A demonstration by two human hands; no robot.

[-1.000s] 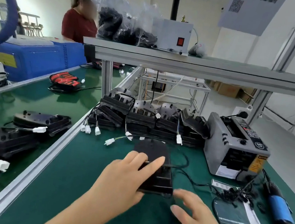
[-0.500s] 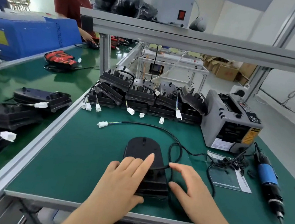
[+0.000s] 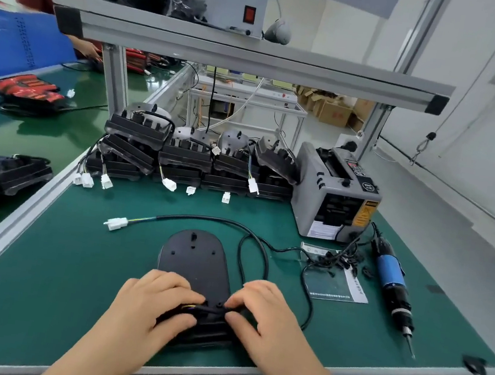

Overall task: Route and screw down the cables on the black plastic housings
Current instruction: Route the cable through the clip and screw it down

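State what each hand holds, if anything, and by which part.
The left hand and right hand both pinch the black cable, at the stretch crossing the near end of the housing.

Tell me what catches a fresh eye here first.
Front centre, the left hand and right hand pinch a black cable at the near end of an oval black plastic housing. Stacked black housings line the back; a blue-handled electric screwdriver lies untouched at right.

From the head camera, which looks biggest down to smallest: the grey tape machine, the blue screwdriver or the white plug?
1. grey tape machine
2. blue screwdriver
3. white plug, clearly the smallest
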